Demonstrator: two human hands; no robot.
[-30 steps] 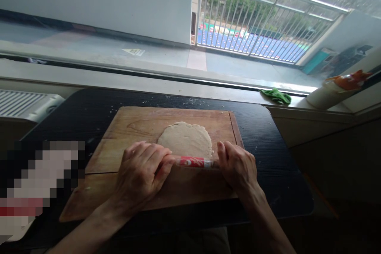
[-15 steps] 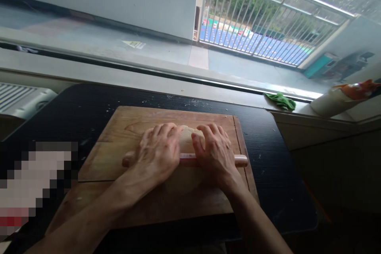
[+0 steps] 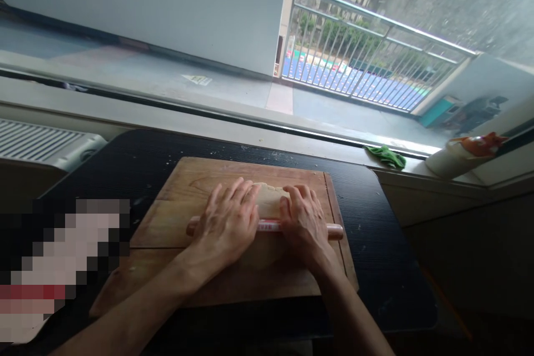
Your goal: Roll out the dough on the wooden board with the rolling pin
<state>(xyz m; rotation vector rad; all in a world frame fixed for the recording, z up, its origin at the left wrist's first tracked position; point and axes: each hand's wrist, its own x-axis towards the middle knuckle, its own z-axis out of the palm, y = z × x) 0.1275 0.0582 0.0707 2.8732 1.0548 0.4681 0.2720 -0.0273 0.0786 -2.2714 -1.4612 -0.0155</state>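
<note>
A wooden rolling pin with a printed label lies crosswise on a wooden cutting board. Under and beyond it is a flat sheet of pale dough with a rough far edge. My left hand is closed over the left part of the pin, its fingertips reaching forward towards the dough. On the right part, my right hand bends its fingers over the pin, thumb towards the middle. The palms and the middle of the pin beneath them are hidden.
The board rests on a black table with rounded corners and flour specks. A green cloth and a pale container stand on the windowsill. A white radiator is at the left. A blurred-out patch covers the lower left.
The pin has turned, and more of its label shows. My left fingers are a little straighter and more spread. The camera view has shifted slightly.
</note>
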